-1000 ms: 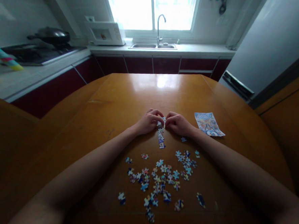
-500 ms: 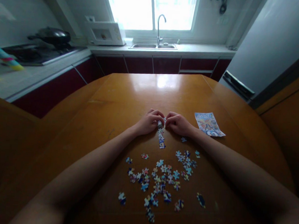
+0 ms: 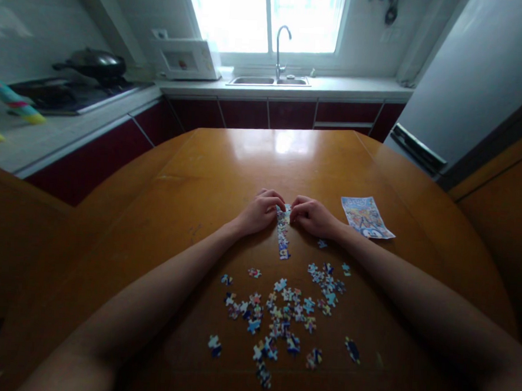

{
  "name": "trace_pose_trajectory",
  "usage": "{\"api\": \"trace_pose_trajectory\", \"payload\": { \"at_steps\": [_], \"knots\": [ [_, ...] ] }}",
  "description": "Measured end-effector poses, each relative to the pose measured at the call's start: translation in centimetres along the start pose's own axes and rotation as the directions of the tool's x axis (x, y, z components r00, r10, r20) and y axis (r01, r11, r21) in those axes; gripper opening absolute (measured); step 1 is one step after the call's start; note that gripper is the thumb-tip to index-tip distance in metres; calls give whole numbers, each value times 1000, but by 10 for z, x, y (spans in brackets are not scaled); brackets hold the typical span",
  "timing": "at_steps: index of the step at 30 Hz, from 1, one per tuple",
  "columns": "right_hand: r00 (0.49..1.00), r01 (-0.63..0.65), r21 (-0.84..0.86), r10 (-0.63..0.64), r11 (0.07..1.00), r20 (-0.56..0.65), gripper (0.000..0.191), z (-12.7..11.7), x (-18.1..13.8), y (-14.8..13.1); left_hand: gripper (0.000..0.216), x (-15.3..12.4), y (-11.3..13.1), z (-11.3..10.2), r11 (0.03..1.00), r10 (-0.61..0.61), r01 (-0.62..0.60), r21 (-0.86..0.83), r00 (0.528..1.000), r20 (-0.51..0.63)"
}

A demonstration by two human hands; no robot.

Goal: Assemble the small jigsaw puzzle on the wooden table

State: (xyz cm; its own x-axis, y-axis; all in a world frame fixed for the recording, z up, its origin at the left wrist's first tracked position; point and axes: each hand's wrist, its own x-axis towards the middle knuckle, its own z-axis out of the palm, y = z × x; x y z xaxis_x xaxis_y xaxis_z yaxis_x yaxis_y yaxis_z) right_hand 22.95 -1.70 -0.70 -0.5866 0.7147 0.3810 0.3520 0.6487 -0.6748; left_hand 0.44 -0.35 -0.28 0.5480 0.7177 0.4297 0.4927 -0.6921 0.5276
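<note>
A narrow strip of joined jigsaw puzzle pieces (image 3: 283, 239) lies on the wooden table, running away from me. My left hand (image 3: 262, 211) has curled fingers on the left side of its far end. From the right, my right hand (image 3: 311, 216) presses bent fingers against the same end. The fingertips partly cover the far pieces, so I cannot tell whether a loose piece is between them. Nearer to me lies a scattered group of loose jigsaw pieces (image 3: 285, 315). One single piece (image 3: 322, 244) rests just below my right wrist.
A printed picture sheet (image 3: 366, 217) lies to the right of my right hand. The brown table (image 3: 227, 170) has rounded sides. Beyond it stand a counter with a sink (image 3: 254, 81), a microwave (image 3: 187, 59), a wok on the stove (image 3: 94, 64) and a fridge (image 3: 466, 84).
My left fingers have shifted slightly up towards the far end, uncovering more of the strip. The right hand stays almost in place. The view has moved a little.
</note>
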Motion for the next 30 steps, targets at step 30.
{"api": "trace_pose_trajectory", "payload": {
  "at_steps": [30],
  "knots": [
    [881, 431, -370, -294, 823, 370, 23, 45, -12, -96, 29, 0, -4, 5, 999, 41, -41, 22, 999, -26]
  ]
}}
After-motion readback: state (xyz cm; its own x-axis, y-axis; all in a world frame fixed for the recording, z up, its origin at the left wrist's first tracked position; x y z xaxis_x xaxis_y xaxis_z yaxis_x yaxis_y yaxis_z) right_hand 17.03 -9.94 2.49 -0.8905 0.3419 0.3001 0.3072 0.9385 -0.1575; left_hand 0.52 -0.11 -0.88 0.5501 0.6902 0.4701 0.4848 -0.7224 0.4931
